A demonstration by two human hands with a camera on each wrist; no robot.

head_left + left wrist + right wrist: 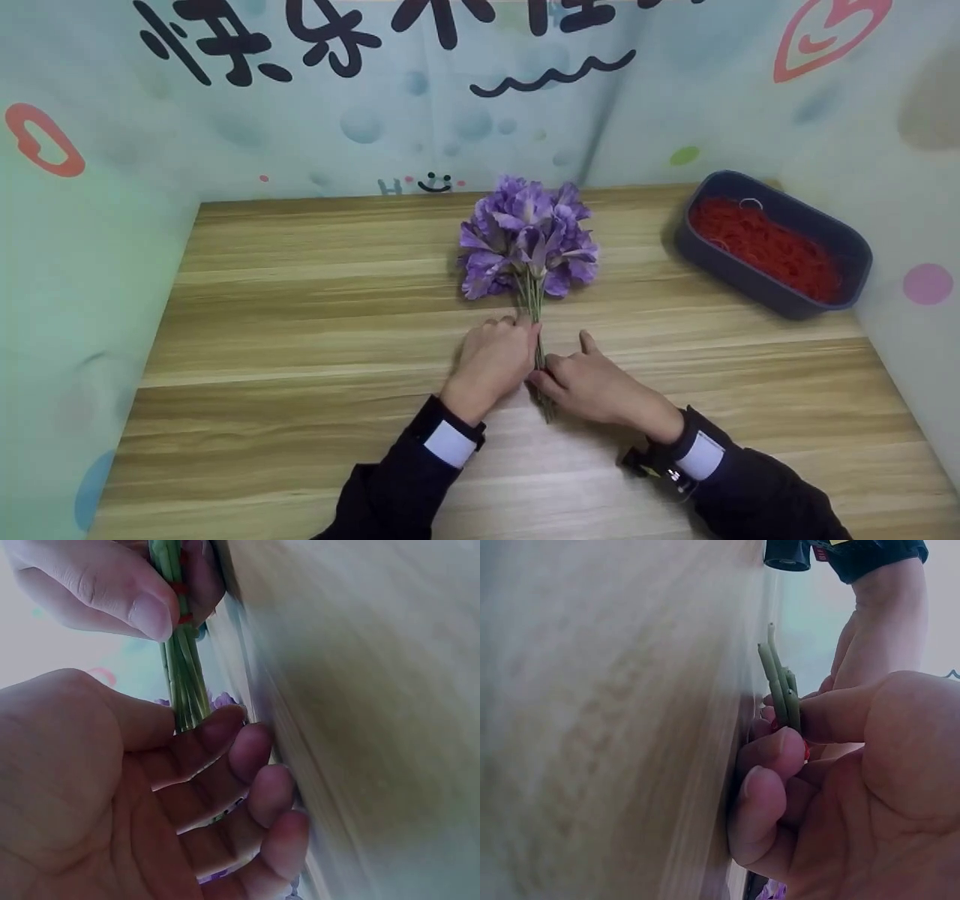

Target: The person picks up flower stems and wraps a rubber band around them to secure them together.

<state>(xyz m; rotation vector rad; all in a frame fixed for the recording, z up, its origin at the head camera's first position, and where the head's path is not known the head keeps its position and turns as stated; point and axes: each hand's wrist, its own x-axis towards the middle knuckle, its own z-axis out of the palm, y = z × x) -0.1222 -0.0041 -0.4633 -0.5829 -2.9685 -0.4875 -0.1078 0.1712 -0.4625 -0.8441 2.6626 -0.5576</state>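
A bunch of purple flowers (529, 232) with leafless-looking green stems (534, 300) lies on the table, blooms toward the back wall. My left hand (496, 356) pinches the stems between thumb and forefinger below the blooms; its other fingers are bent. Lower down, the right hand (600, 386) holds the same stems close to their cut ends (776, 682). In the left wrist view a red band (185, 618) circles the stems by the right thumb, with more red just above it. Red also shows at the right fingers in the right wrist view.
A dark blue basket (776, 300) stands at the table's back right, holding a heap of red bands (772, 244). The wooden table (315, 322) is bordered by a printed cloth wall (300, 142) behind and at both sides.
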